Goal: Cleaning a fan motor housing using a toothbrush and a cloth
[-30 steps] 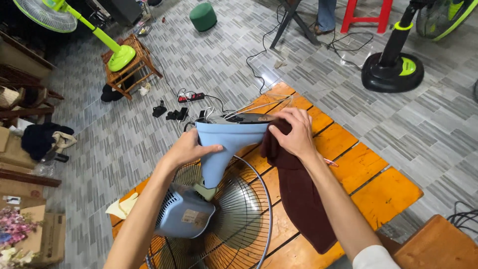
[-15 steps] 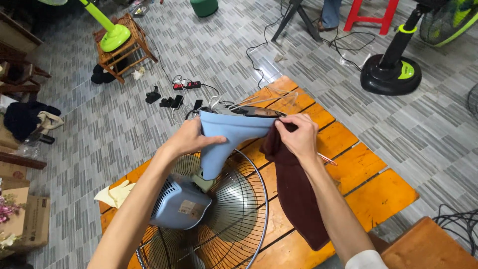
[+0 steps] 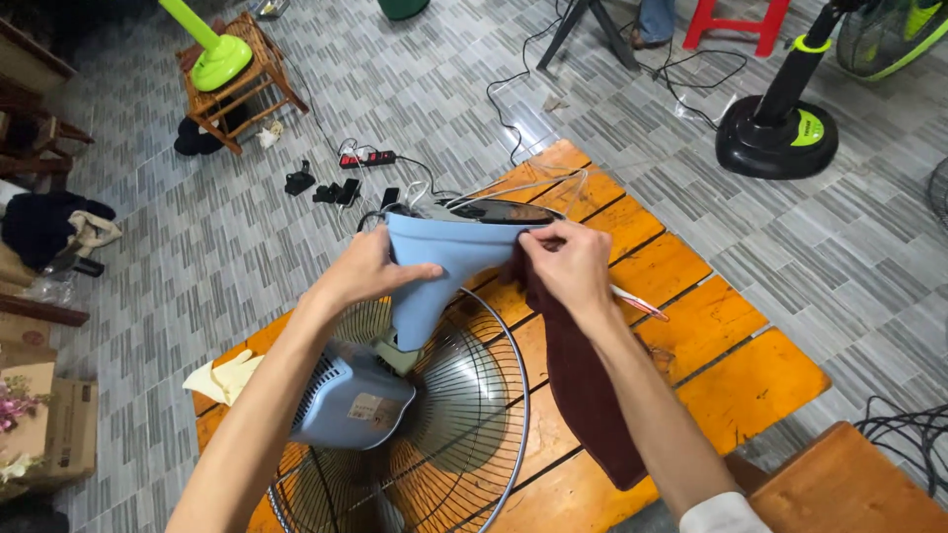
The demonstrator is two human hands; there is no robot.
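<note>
Left hand [image 3: 363, 271] grips fan base [image 3: 449, 259] at left edge; right hand [image 3: 571, 265] pinches right rim with cloth [image 3: 583, 395]. Base held above orange table [image 3: 726, 360], over grille [image 3: 444, 424]. Tiled floor [image 3: 444, 89] open beyond; black stand [image 3: 780, 133] well apart.

Bare forearms; white sleeve edge [image 3: 716, 513] at right elbow
</note>
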